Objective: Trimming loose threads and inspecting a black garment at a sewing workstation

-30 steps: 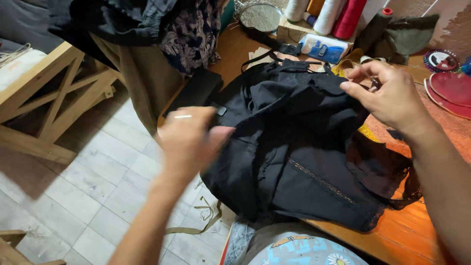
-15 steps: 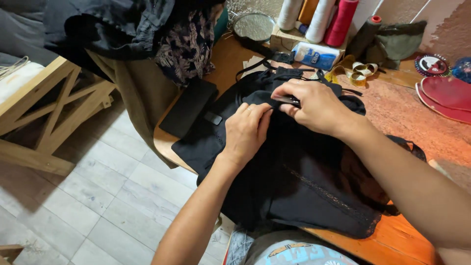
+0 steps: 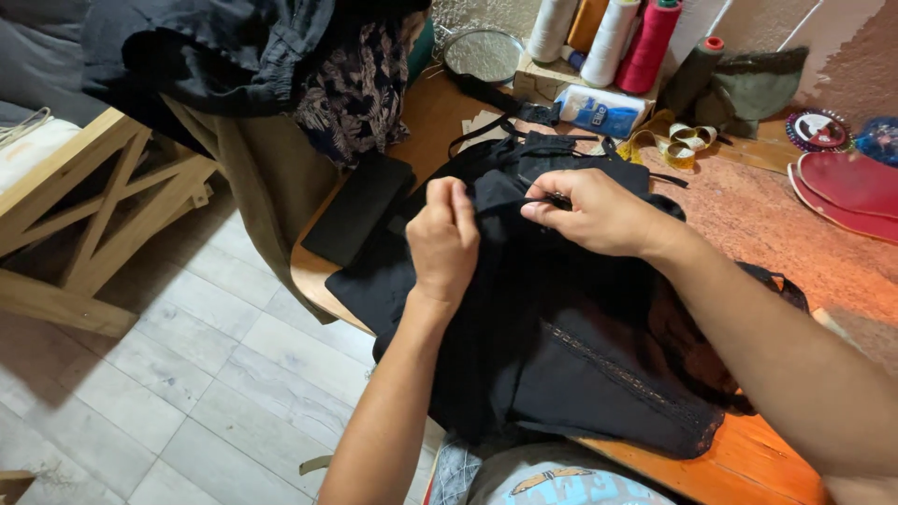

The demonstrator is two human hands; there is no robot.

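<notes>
Showing: a person seated at a workbench, both bare hands on a dark garment.

Garment: a black fabric garment with a lace-trimmed hem [image 3: 580,346] lies spread over the orange wooden tabletop [image 3: 739,458] — its near edge hangs off the front of the table toward the person's lap.

Left hand: the left hand [image 3: 444,245] is curled shut, thumb and fingers pinching a raised fold of the black cloth near the garment's top.

Right hand: the right hand [image 3: 599,213] rests just beside the left, fingers closed on the same fold; a thin pale sliver shows at the fingertips, too small to identify.

Beside the garment: a flat black rectangular case [image 3: 360,208] lies at the table's left edge, touching the cloth.

Far edge: tall thread cones in white, orange and pink [image 3: 613,37] stand against the wall, with a round metal-rimmed mirror [image 3: 484,54] to their left — a coil of yellow ribbon [image 3: 675,140] lies near them.

Right margin: red oval plates [image 3: 847,187] sit well apart from the hands.

Floor: grey plank tiles [image 3: 168,374], with a pale wooden frame [image 3: 94,224] to the left.
</notes>
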